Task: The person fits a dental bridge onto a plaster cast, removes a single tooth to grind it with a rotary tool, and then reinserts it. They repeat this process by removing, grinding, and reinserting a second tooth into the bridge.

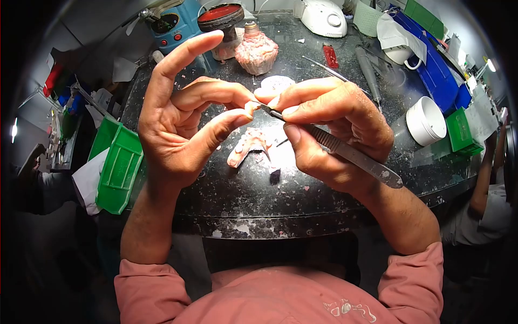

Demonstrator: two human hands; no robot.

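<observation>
My left hand [186, 110] pinches a small pale piece that looks like an artificial tooth [251, 106] between thumb and fingertip, its index finger raised. In my right hand [337, 121] is a scalpel [350, 154] with a ridged metal handle, held like a pen. The tip of its blade meets the tooth or lies right beside it; my fingertips partly hide the contact. Below both hands a pink and white dental arch model [249, 147] lies on the dark bench. Behind the fingers a whitish round piece [277, 82] is partly covered.
The speckled black bench [205, 216] carries a wax-crusted spirit lamp [257, 51], a thin metal tool [324, 67], a grey handpiece [368, 73] and a white tub [426, 121]. A green bin [116, 167] stands left. Other people are partly visible at both sides.
</observation>
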